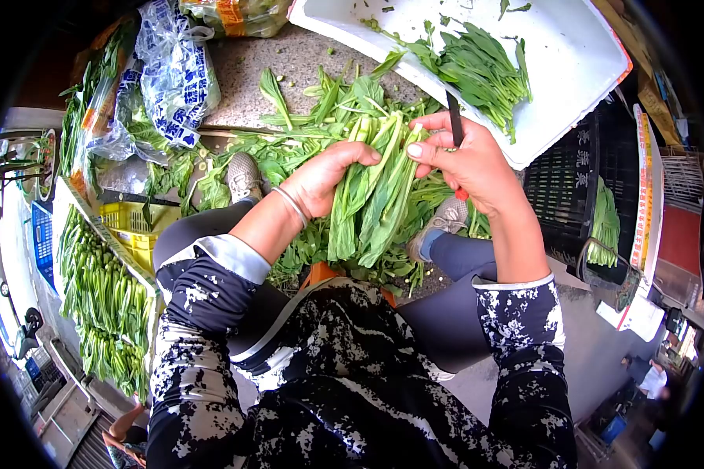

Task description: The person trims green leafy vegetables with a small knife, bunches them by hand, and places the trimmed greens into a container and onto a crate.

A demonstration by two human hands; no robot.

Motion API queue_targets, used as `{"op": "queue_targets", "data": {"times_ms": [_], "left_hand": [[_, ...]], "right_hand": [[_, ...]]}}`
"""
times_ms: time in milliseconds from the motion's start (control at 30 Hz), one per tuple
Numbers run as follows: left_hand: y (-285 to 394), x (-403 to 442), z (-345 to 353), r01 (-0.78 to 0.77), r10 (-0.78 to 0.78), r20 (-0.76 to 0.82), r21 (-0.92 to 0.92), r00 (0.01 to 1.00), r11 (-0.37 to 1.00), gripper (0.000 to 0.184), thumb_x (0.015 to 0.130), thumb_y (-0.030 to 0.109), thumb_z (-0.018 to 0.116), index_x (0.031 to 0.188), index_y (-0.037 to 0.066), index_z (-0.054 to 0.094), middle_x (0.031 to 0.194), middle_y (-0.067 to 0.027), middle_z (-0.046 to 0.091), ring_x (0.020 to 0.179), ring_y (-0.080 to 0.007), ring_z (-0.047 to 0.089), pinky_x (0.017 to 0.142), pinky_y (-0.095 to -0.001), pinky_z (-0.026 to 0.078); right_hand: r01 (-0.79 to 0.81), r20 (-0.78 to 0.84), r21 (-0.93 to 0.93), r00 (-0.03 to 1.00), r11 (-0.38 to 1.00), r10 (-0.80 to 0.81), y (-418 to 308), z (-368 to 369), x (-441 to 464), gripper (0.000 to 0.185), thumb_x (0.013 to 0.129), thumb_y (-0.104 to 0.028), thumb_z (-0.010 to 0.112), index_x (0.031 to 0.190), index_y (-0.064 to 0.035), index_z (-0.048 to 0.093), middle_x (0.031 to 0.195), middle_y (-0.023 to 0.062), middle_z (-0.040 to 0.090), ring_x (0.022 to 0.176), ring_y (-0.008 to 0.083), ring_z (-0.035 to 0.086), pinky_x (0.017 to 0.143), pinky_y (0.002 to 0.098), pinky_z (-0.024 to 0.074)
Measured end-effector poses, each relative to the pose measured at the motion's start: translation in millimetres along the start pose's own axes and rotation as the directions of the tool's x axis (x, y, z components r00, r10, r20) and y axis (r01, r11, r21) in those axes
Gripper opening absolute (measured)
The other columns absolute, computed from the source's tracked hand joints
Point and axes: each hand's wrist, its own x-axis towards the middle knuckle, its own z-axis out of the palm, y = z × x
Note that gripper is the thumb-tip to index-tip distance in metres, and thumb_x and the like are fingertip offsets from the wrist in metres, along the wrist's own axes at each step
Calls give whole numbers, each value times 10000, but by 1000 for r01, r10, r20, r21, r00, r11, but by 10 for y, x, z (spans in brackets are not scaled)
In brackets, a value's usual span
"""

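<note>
My left hand [326, 173], with a bangle on its wrist, is closed round a bunch of leafy greens [356, 207] whose leaves hang down towards my lap. My right hand [471, 160] is closed on a knife [454, 119]; its dark blade points up past the fingers, and a bit of red shows under the palm. Thumb and index finger of that hand also pinch the pale stem end of a stalk [417, 144] beside the bunch. Loose greens [301, 148] lie in a heap on the ground beneath and beyond both hands.
A white foam box [571, 62] with trimmed greens [485, 70] stands at the top right. Black crates [559, 176] are on the right. At left are a yellow crate [137, 223], a box of bundled greens [105, 301] and plastic bags [176, 70]. My shoes [244, 178] flank the heap.
</note>
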Motion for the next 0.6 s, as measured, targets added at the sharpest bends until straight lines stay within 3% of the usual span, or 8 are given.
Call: {"op": "queue_targets", "data": {"times_ms": [133, 167, 233, 267, 367, 400, 533, 600], "left_hand": [[3, -25, 32, -54, 54, 16, -14, 998, 998, 422, 767, 145, 521, 1159, 8, 448, 956, -106, 602, 780, -180, 609, 731, -313, 509], [-1, -30, 39, -55, 55, 15, -16, 998, 998, 422, 767, 145, 521, 1159, 8, 448, 956, -106, 602, 780, -180, 609, 731, -313, 509], [-11, -30, 50, -120, 117, 26, 172, 993, 978, 464, 769, 181, 584, 1186, 39, 438, 962, -78, 596, 800, -150, 593, 719, -292, 504], [-36, -22, 54, -173, 164, 60, 206, 985, 963, 582, 772, 202, 611, 1263, 39, 343, 1089, -163, 553, 989, -209, 555, 857, -339, 459], [-26, 21, 3, -209, 202, 59, 368, 978, 906, 567, 761, 154, 612, 1253, 34, 356, 1080, -147, 561, 984, -208, 555, 855, -338, 460], [-13, -4, 25, -176, 169, 52, 250, 984, 952, 537, 763, 138, 602, 1238, 34, 376, 1070, -141, 565, 981, -208, 556, 850, -338, 462], [13, -19, 61, -178, 173, 45, 221, 984, 959, 505, 763, 121, 592, 1218, 30, 395, 1051, -135, 570, 968, -206, 561, 841, -343, 468], [12, -26, 71, -146, 143, 26, 161, 989, 976, 387, 763, 75, 591, 1132, 39, 478, 987, -70, 587, 898, -158, 573, 780, -286, 481]], "right_hand": [[-25, -17, -13, 1000, 1000, 25, -23, -7, 4, 417, 721, -160, 696, 1056, 8, 513, 657, 39, 582, 440, 30, 457, 346, 157, 269], [-32, -20, -14, 999, 999, 32, -25, 2, 6, 437, 713, -141, 699, 1063, 32, 503, 703, 61, 593, 519, 77, 521, 440, 186, 351], [-40, -22, -15, 999, 999, 40, -28, 34, 9, 456, 705, -122, 702, 1070, 57, 494, 749, 84, 605, 599, 124, 585, 534, 215, 432], [-34, -34, -22, 999, 999, 33, -29, 64, 7, 455, 707, -110, 698, 1076, 56, 490, 750, 89, 604, 597, 128, 584, 539, 221, 439], [-17, -49, -13, 999, 1000, 16, -24, 89, 8, 446, 709, -89, 692, 1078, 53, 486, 753, 98, 604, 598, 131, 584, 547, 233, 450], [-3, -55, 1, 998, 1000, 3, -24, 90, 10, 438, 710, -79, 690, 1075, 51, 486, 756, 101, 605, 600, 131, 584, 549, 239, 455], [27, -53, 20, 998, 999, -26, -14, 99, 15, 426, 709, -76, 689, 1065, 49, 491, 748, 96, 601, 606, 133, 587, 554, 236, 457], [97, -87, 59, 992, 994, -92, 59, 122, 36, 390, 709, -88, 694, 1021, 42, 500, 719, 75, 585, 585, 123, 572, 535, 227, 451]]}}
